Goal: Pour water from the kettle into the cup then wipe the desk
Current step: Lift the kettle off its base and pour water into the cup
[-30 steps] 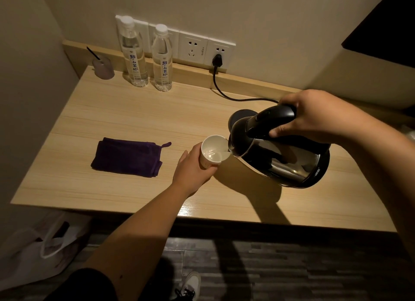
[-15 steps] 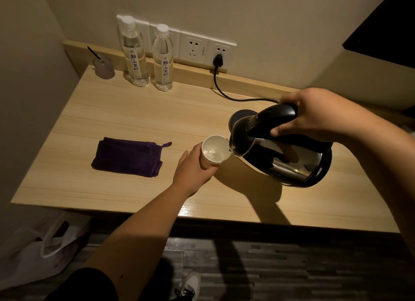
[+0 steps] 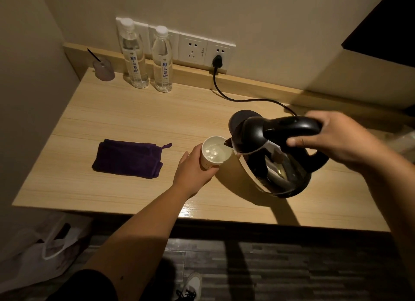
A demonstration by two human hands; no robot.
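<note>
A black and steel kettle (image 3: 269, 157) hangs tilted to the left above the wooden desk (image 3: 125, 112), its spout over the rim of a white cup (image 3: 215, 153). Water stands high in the cup. My right hand (image 3: 332, 139) grips the kettle's black handle from above. My left hand (image 3: 193, 170) wraps the cup's near side and holds it on the desk. A folded dark purple cloth (image 3: 129, 158) lies flat on the desk to the left of the cup, apart from both hands.
Two clear water bottles (image 3: 134, 56) (image 3: 162, 60) stand at the back by the wall sockets (image 3: 193, 50). A small lilac cup with a black stick (image 3: 103, 69) sits at the back left. The kettle's base (image 3: 241, 118) and black cord (image 3: 242, 98) lie behind the kettle. A white bag (image 3: 40, 246) is on the floor.
The kettle has tipped a little further and the water in the cup has risen. Both hands keep their grips in nearly the same places.
</note>
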